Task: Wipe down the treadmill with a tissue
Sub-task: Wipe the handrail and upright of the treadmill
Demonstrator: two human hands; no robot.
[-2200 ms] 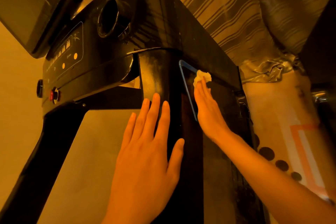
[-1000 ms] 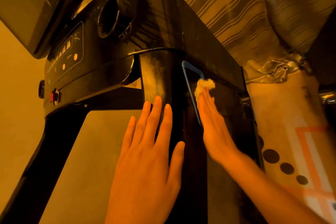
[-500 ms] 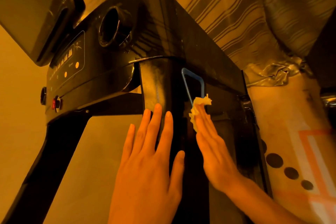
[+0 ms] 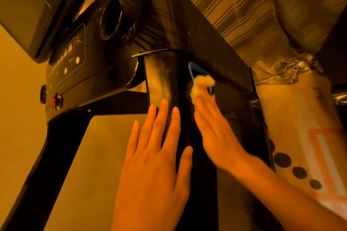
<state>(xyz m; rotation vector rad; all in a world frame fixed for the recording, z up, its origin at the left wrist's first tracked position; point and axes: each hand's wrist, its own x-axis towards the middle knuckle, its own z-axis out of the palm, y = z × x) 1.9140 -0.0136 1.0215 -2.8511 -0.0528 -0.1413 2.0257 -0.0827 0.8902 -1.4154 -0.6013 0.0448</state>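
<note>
1. While the left hand (image 4: 154,170) rests flat on the treadmill (image 4: 169,15), palm against the front of its black upright post (image 4: 159,77), the fingers are straight and slightly spread, holding nothing. The thumb lies along the post's dark corner.
2. Over on the side face of that post, the right hand (image 4: 216,131) is laid flat too, fingers straight and close together. It is a little blurred, but the fingertips plainly press the tissue (image 4: 201,85) against the panel, with no curl around it.
3. And the tissue itself is a crumpled pale wad, high on the side face. It sits over a blue outline (image 4: 190,70) just under the overhang of the console housing.
4. Up on the console there is a control panel (image 4: 69,56) with orange dots, a round cup holder (image 4: 112,18) beside it and a dark screen (image 4: 28,5) at the top left. A red button (image 4: 55,101) sits low on the left edge.
5. Behind it all hangs a striped curtain (image 4: 234,5). Further right is a pale surface with a row of dark dots (image 4: 282,159).
</note>
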